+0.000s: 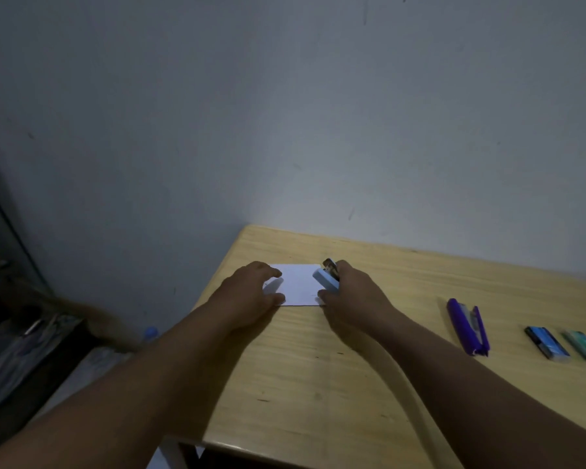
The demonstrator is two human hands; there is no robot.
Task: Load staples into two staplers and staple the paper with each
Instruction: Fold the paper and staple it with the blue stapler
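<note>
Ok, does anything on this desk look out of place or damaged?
Nothing stands out. The paper lies flat on the table under the left hand; the right hand holds the light blue stapler at its edge. The purple stapler and two staple boxes lie intact to the right.

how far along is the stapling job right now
About midway, judging by the layout. In hand: the right hand grips the light blue stapler at the right edge of the white paper, which the left hand holds flat on the table. Whether a staple is already in is too small to tell. Left: the purple stapler lies untouched to the right, beside two staple boxes.
</note>
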